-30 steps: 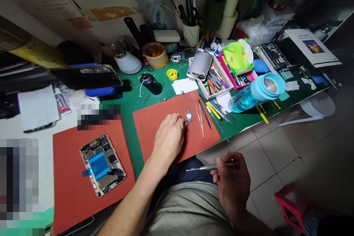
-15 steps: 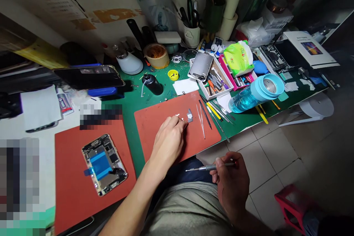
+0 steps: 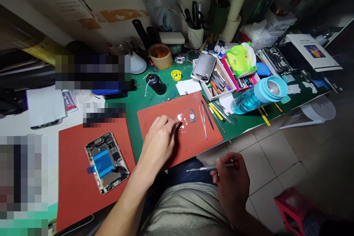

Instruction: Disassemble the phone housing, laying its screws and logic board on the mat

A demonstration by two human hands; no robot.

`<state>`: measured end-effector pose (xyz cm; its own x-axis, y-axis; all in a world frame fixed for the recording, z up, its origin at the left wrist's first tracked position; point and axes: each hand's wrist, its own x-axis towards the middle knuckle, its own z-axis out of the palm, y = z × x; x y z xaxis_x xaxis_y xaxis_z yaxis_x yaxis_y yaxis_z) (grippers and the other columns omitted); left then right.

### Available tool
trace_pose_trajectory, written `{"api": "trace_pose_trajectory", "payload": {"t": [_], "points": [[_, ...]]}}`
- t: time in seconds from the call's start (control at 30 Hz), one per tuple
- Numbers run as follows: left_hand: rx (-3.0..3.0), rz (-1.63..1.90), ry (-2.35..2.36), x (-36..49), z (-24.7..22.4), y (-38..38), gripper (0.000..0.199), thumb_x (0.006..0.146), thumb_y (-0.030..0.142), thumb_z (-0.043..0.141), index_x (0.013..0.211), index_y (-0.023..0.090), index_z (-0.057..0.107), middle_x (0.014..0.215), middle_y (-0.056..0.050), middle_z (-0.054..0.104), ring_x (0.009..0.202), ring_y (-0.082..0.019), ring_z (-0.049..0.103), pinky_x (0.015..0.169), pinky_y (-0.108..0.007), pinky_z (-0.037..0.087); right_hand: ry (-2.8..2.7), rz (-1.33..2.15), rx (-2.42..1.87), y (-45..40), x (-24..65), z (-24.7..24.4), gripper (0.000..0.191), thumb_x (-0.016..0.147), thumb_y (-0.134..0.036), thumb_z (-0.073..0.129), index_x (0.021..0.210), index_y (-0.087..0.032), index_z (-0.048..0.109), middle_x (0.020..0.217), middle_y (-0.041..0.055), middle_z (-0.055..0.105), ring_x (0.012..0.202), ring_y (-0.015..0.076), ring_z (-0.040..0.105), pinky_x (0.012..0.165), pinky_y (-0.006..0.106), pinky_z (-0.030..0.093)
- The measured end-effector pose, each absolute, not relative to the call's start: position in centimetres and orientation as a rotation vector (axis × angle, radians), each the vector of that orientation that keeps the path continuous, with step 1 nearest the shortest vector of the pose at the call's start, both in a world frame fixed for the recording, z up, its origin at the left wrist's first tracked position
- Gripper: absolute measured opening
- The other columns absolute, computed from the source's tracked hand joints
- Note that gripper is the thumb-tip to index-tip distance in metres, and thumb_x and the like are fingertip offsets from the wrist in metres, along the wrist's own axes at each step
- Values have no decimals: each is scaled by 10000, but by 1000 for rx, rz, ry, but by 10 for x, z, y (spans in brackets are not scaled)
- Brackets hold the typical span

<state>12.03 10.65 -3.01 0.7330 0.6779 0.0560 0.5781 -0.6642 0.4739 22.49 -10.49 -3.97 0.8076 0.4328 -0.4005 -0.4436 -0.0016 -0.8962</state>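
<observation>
My left hand [image 3: 159, 141] is over the middle red mat [image 3: 199, 142], thumb and fingertips pinched together beside several tiny pale pieces [image 3: 181, 127]; what the pinch holds is too small to name. A small grey part [image 3: 192, 115] lies just right of those pieces. Below the mat's front edge, my right hand [image 3: 232, 180] grips a metal screwdriver [image 3: 206, 168], its tip pointing left. An opened phone [image 3: 107, 163] with a blue strip across it rests on the left red mat [image 3: 73, 177]. Tweezers [image 3: 202, 122] and a dark thin tool lie at the middle mat's right.
A blue bottle [image 3: 258, 97] lies tilted at the right of the green bench [image 3: 132, 129]. Behind the mat are a black dropper bottle [image 3: 156, 84], a yellow cap [image 3: 176, 75] and a tool box [image 3: 231, 87]. A red stool [image 3: 289, 201] is on the floor.
My left hand has moved left, away from the small grey part, uncovering more tiny pale pieces on the mat. The view has shifted slightly. My right hand still holds the screwdriver in nearly the same place.
</observation>
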Motion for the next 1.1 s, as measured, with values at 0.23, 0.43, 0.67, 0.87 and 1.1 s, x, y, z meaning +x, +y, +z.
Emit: {"api": "trace_pose_trajectory", "payload": {"t": [0.23,0.43,0.67,0.87,1.1], "points": [[2453,313,898,129,-35,99,340,1134,296,425,1176,172,739,997,-87,638,976,-276,589,854,-412,508,11,695,-1409,-102,222,-37,397,832,-413,927,953,-235,593,724,-45,681,511,128,671,447,206,528],[2478,358,943,129,-35,104,263,1118,279,465,1104,176,706,1000,-84,643,972,-275,597,860,-410,508,21,694,-1410,-103,224,-36,402,828,-412,930,944,-236,587,716,-53,669,504,116,649,462,210,525],[2545,255,938,141,-36,103,281,1126,273,431,991,191,663,978,-90,631,957,-274,586,841,-402,497,-3,701,-1419,-101,225,-35,405,832,-430,920,943,-229,586,706,-46,670,495,121,650,458,215,527],[2651,150,933,153,-39,101,290,1083,140,401,993,184,674,987,-109,616,943,-292,534,833,-418,463,34,700,-1409,-104,226,-39,407,828,-419,931,962,-237,592,706,-50,685,496,131,672,444,210,532],[2772,7,961,157,-38,98,278,1076,132,403,991,182,663,980,-98,585,907,-294,501,791,-413,420,59,700,-1407,-105,228,-40,420,807,-410,947,954,-234,595,722,-58,680,470,113,651,449,216,551]]}}
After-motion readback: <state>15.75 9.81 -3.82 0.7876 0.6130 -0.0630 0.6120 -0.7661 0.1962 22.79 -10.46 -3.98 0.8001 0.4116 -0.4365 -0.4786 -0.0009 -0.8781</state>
